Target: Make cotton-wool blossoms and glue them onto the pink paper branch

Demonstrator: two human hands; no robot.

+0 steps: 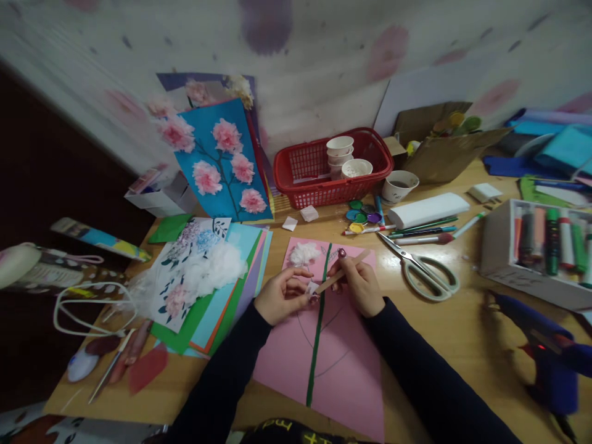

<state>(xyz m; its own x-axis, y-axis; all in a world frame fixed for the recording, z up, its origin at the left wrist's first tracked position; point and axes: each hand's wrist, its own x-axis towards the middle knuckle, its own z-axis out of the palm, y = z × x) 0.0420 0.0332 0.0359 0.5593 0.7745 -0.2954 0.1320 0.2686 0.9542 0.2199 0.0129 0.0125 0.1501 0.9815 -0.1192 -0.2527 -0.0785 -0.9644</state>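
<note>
A sheet of pink paper [349, 382] lies before me, with a green painted stem [316, 342] running down it and thin pencil lines branching off. Near its top left sits a ruffled white paper flower [304, 253]. Over the sheet's middle, my left hand [284, 296] pinches a small white piece of paper [311, 288] between thumb and fingertips. A flat wooden craft stick [340, 274] slants down from my right hand [358, 287], which is closed around it. The stick's lower end meets the white piece, or comes very close to it.
Scissors [423, 271], brushes and a paint palette [363, 216] lie to the right, with a glue gun [541, 345] nearest me. A red basket [305, 194] holds paper cups. Coloured papers and white tissue [217, 271] are at left. A blue flower picture [226, 163] stands behind.
</note>
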